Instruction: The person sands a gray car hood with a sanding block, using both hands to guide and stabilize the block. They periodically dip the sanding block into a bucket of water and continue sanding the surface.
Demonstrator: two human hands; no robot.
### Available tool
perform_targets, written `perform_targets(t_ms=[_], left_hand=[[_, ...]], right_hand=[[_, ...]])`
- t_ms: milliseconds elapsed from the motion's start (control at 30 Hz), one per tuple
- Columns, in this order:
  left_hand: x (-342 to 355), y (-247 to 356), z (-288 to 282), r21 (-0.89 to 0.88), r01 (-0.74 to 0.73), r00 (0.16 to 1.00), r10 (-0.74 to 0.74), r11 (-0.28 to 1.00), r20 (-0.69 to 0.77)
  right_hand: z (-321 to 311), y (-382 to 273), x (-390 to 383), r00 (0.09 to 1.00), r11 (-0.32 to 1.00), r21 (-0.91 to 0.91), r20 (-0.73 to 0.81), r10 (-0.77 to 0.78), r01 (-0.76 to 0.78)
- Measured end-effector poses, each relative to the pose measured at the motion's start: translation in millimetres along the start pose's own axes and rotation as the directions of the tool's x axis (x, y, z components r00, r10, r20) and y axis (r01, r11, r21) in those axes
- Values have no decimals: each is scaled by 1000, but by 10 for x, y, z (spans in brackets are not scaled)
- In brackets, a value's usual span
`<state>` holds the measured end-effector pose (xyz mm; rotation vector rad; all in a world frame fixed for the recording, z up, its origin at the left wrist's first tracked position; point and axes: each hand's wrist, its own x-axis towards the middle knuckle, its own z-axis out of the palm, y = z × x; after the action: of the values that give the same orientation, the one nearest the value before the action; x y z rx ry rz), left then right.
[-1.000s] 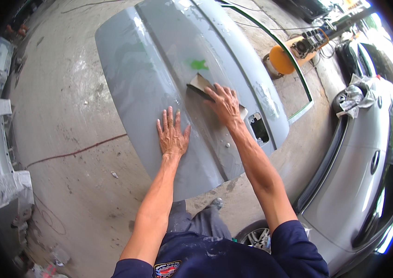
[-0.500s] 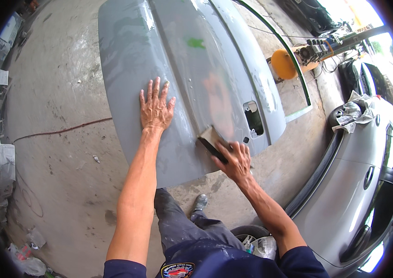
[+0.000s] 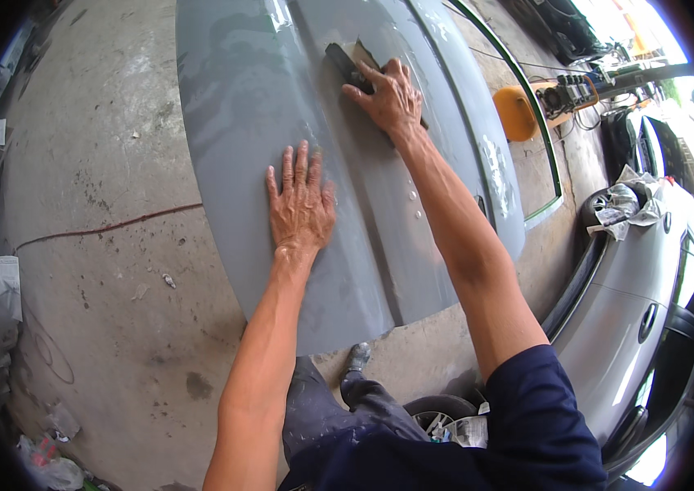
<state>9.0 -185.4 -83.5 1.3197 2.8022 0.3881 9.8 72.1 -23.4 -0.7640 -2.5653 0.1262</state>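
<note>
A grey car door [image 3: 240, 106] lies before me, its surface patchy with darker and lighter areas and a long crease running along it. My left hand [image 3: 302, 211] rests flat on the panel left of the crease, fingers stretched out. Farther up and to the right, my right hand [image 3: 394, 100] grips a dark sanding block [image 3: 345, 67] with a paler sheet, apparently sandpaper, at its edge. The block presses on the panel right of the crease; its underside is hidden. A few whitish drops sit beside my right forearm, which mostly covers the door's handle opening.
The door's window frame [image 3: 555, 176] reaches out at the right. Beyond it stands a yellow, rounded machine part [image 3: 515, 113]. A silver car [image 3: 608, 303] is close on my right. A reddish hose [image 3: 110, 227] crosses the concrete floor [image 3: 118, 327] at left.
My right hand has carried the sanding block up the panel, away from me. My left hand appears slightly farther right in the picture, still flat. The view has shifted a little.
</note>
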Motion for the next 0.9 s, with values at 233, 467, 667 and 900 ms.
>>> perform_targets(t_ms=[233,467,667,900], left_hand=[[64,68,-30,19,109,992,-108,994,-62],[76,50,-25,33,102,993,-100,994,-63],[50,49,-15,29,76,988,-72,997,-140],[86,65,-69,53,95,992,-91,994,-82]], right_hand=[[-1411,-225,-2757,946,1000,-7,325,3,-1],[-1172,325,-2223,921,976,152,335,-198,155],[-456,73,-564,995,998,35,86,-48,45],[-1291,-155,-2765,953,997,68,299,-45,26]])
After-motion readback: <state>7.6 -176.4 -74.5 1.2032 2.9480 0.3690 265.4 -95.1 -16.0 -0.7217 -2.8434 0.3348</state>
